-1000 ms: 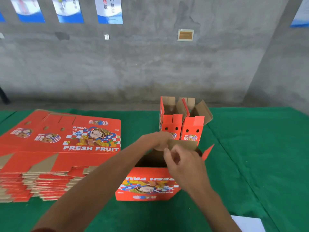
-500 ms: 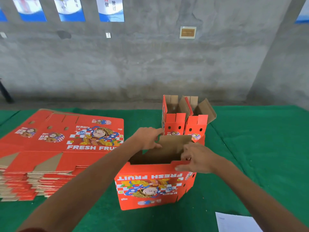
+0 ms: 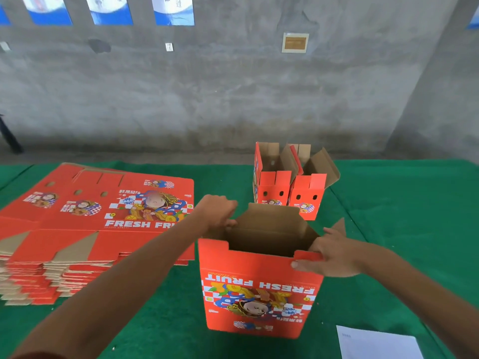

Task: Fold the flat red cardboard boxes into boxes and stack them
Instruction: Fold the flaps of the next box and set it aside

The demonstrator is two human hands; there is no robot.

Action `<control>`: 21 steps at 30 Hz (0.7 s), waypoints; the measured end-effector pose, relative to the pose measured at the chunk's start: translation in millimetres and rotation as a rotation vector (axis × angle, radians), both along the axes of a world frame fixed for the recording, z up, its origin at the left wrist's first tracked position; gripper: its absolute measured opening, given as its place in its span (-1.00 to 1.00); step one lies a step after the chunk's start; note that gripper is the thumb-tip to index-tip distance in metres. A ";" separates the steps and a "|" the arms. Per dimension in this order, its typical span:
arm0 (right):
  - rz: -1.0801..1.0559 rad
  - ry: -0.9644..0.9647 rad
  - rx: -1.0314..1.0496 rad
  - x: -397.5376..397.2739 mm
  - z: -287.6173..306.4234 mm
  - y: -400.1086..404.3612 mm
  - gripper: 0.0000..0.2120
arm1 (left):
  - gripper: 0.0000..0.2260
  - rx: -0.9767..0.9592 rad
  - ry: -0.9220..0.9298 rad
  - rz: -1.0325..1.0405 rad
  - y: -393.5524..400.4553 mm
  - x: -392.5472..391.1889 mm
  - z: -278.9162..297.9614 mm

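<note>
The left hand [image 3: 216, 213] curls over the far left corner of the open box [image 3: 259, 288], its fingers bent round the top edge of the brown inner flap. The right hand [image 3: 334, 253] holds the box's near right corner, thumb lying along the red front wall and fingers tucked inside the rim. The box stands upright on the table [image 3: 401, 216] between both forearms, its top open and its printed front, with the words "FRESH FRUIT" upside down, turned towards the person. A tall brown flap rises at its far side.

Just behind it stand two folded boxes [image 3: 290, 187], side by side and touching, their top flaps open and brown insides showing. To the left, a thick pile of flat boxes [image 3: 77, 229] lies on the green table cover, the topmost sheet showing a cartoon figure and the same lettering. A white sheet of paper [image 3: 375, 343] lies at the near right edge of the table. Beyond the table runs a grey concrete wall [image 3: 233, 86] with blue and white posters [image 3: 173, 9] along the top and a small framed plaque [image 3: 295, 42].
</note>
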State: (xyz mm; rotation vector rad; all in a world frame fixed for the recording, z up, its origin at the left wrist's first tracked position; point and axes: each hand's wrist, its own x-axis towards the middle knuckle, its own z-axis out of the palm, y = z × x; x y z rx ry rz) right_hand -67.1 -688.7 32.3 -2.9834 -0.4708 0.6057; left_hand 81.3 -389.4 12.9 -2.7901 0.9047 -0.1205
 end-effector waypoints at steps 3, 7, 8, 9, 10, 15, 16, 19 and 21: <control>0.009 -0.113 0.106 -11.7 -7.6 -20.8 -0.10 | -0.77 -0.187 0.140 -0.042 37.9 4.2 -6.5; -0.011 -0.233 0.177 -17.6 -23.5 -27.3 -0.11 | -0.88 -0.311 0.026 -0.253 57.5 -6.5 -15.9; -0.036 -0.247 0.169 -16.7 -25.8 -26.8 -0.11 | -0.83 -0.293 0.022 -0.332 52.9 -11.9 -22.3; -0.065 -0.259 0.161 -15.3 -27.3 -26.1 -0.11 | -0.84 -0.247 0.044 -0.382 47.4 -18.1 -27.6; -0.101 -0.268 0.160 -14.3 -27.8 -24.9 -0.12 | -0.91 -0.225 0.083 -0.412 42.9 -24.3 -31.1; -0.314 -0.323 0.210 -9.0 -33.5 -20.5 -0.38 | -0.69 -0.645 0.376 -0.110 57.7 -44.6 -41.0; -0.354 -0.315 0.230 -10.6 -35.0 -19.2 -0.44 | -0.61 -0.730 0.409 -0.080 63.1 -48.8 -42.2; -0.363 -0.362 0.175 -15.0 -38.9 -14.7 -0.54 | -0.45 -0.879 0.475 0.033 73.9 -54.4 -44.9; -0.384 -0.384 0.121 -17.6 -41.3 -10.4 -0.52 | -0.39 -0.674 0.356 0.028 72.4 -57.5 -41.8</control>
